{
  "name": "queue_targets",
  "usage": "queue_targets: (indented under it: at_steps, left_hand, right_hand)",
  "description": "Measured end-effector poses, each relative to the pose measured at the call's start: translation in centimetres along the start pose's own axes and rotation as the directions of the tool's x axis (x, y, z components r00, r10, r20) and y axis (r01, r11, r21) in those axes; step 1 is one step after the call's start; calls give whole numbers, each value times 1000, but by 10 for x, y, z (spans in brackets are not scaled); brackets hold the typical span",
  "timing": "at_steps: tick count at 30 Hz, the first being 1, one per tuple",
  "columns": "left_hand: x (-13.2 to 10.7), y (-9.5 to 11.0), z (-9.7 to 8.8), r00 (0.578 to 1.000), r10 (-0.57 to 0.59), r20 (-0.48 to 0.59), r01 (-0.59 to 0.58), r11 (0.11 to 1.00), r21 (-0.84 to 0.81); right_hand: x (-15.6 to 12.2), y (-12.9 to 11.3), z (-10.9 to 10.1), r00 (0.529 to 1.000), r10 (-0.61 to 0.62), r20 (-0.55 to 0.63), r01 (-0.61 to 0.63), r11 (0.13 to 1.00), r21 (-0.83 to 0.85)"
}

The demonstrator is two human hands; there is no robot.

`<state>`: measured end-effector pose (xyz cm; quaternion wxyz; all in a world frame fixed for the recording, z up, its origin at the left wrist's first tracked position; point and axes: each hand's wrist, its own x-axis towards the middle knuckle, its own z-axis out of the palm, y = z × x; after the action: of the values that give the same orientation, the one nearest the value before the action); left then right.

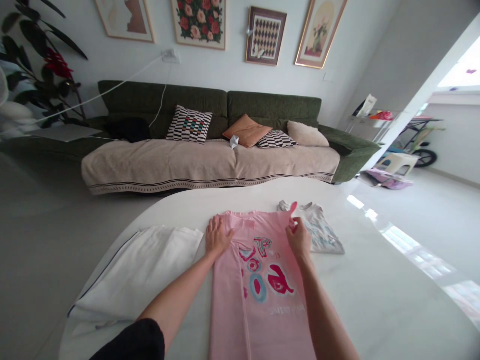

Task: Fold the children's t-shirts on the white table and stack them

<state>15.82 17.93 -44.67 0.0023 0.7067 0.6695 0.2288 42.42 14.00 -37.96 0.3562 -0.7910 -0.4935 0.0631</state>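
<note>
Your left hand lies on a pink garment; your right hand pinches its edge. White cloth lies by the left edge of the counter, a grey shirt toward its far edge.

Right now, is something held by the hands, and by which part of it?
The right hand pinches the pink shirt by its far right corner; the left hand lies flat near its far left, gripping nothing.
</note>
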Motion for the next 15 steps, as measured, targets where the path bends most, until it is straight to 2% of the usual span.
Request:
queue_targets:
  at_steps: [4, 7, 11, 15]
  left_hand:
    - [0, 0, 1, 1000, -12, 8, 12, 1000, -10]
    - [0, 0, 0, 1000, -8, 5, 8, 1000, -14]
    - [0, 0, 0, 1000, 2, -11, -2, 1000, -11]
    - [0, -1, 3, 999, 13, -33, -13, 1000, -1]
  right_hand:
    - [-31, -49, 22, 953, -290, 84, 300, 940, -160]
    - [-51, -72, 41, 929, -321, 183, 356, 910, -212]
    - [-74, -77, 53, 896, -312, 317, 392, 891, -231]
    - [-100, -64, 36, 871, -347, 348, 427, 885, -186]
